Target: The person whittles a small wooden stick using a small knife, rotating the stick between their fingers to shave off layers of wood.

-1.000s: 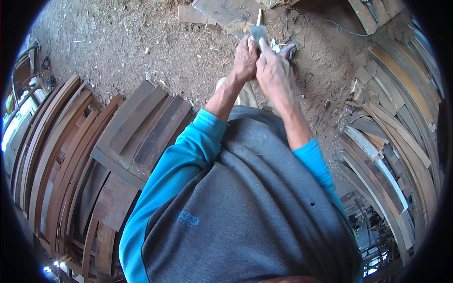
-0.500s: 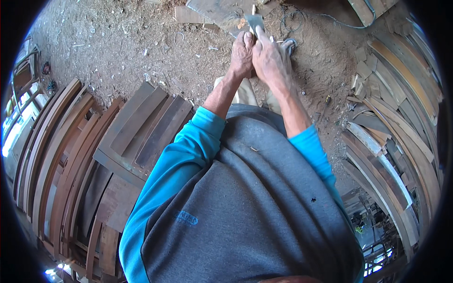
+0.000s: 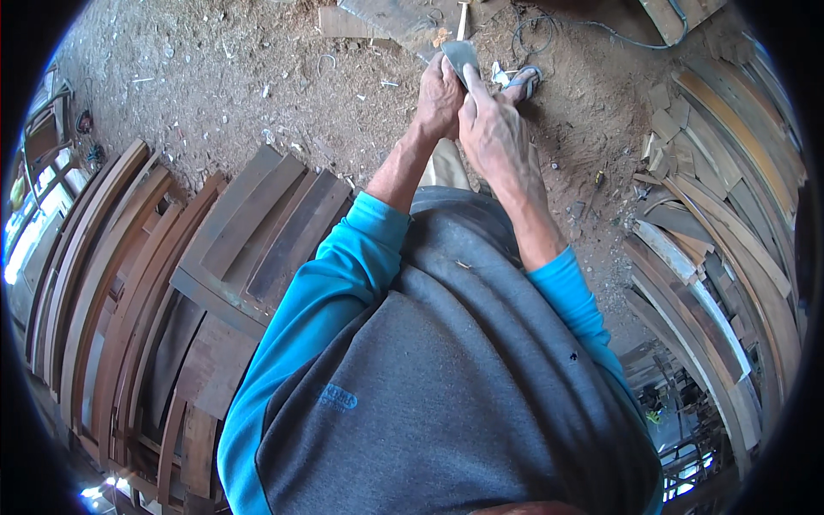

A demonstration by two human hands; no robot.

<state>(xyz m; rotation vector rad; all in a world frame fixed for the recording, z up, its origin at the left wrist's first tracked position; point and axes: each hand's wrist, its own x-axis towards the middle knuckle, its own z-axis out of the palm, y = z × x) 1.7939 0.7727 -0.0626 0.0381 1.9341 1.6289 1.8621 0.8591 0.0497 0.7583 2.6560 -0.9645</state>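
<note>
Near the top of the head view, my right hand (image 3: 498, 133) is closed on a flat, broad grey metal blade (image 3: 460, 57), its index finger stretched along it; the handle is hidden in the palm. My left hand (image 3: 439, 99) is closed right beside it, its thumb up against the blade. Past the blade's far edge sticks out a thin pale wooden stick (image 3: 463, 21). The blade lies across this stick, and its near end is hidden behind the blade and hands, apparently within the left hand's grasp.
Curved wooden planks (image 3: 120, 300) stand stacked on the left, beside wide dark boards (image 3: 257, 223). More planks and offcuts (image 3: 730, 215) lie on the right. A flat board (image 3: 403, 26) rests on the shaving-strewn dirt floor (image 3: 232, 86). A sandalled foot (image 3: 522, 83) and a cable (image 3: 631, 41) are beyond my hands.
The blade has drawn back towards me and tilted, so more of the pale stick shows past it. My right hand has shifted slightly, and more of the sandalled foot shows.
</note>
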